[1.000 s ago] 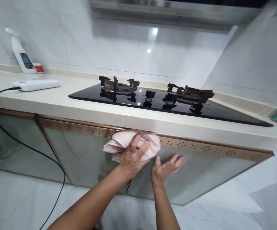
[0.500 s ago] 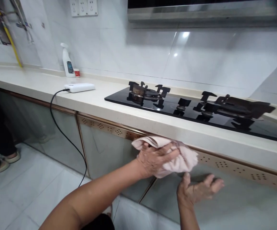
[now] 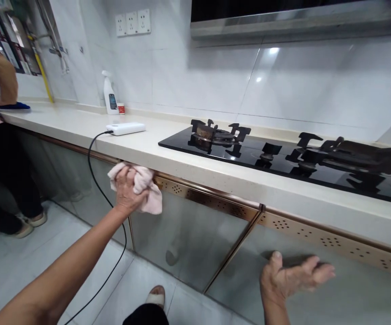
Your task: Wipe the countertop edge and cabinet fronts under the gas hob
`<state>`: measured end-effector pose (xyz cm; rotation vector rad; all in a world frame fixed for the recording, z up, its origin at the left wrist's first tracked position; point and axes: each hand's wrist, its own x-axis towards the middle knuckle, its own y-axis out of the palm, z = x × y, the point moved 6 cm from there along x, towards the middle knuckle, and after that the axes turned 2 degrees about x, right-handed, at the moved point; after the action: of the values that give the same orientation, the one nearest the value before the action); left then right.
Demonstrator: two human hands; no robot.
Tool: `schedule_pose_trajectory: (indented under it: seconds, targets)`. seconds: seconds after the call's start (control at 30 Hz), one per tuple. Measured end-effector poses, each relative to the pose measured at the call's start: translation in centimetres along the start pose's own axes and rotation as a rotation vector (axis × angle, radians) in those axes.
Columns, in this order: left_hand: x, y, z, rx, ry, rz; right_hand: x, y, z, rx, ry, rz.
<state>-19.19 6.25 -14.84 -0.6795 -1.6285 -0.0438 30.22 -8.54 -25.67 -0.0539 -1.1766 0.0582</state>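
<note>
A pale pink cloth (image 3: pixel 153 198) is bunched under my left hand (image 3: pixel 127 189), whose fingers press it against the top of the cabinet front. It covers the left end of a copper-coloured perforated strip (image 3: pixel 212 198) just below the counter edge. Lower right, my right hand (image 3: pixel 292 277) holds nothing; its fingers and thumb are spread in front of the glass-like cabinet door (image 3: pixel 188 234).
On the pale counter (image 3: pixel 175 162) are a black gas hob (image 3: pixel 242 153), a white power bank (image 3: pixel 127 129) with a hanging black cable (image 3: pixel 95 178), a spray bottle (image 3: pixel 110 95) and a small red-and-white jar (image 3: pixel 121 108). Another person (image 3: pixel 6 149) stands far left, arm over a dark blue cloth (image 3: pixel 16 106).
My left hand has slid the cloth leftward along the strip, from near the middle to its left end. My right hand stays spread. The other person's upper body has come into view.
</note>
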Motion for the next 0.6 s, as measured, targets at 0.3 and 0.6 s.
schedule_pose_trajectory:
  seconds: [0.3, 0.6]
  targets:
    - [-7.1, 5.0, -1.4, -0.183, -0.413, -0.161, -0.3, 0.4, -0.2, 0.029, 0.049, 0.038]
    - [-22.1, 9.0, -1.8, -0.247, -0.603, 0.184, -0.4, 0.8, -0.7, -0.028, -0.004, 0.014]
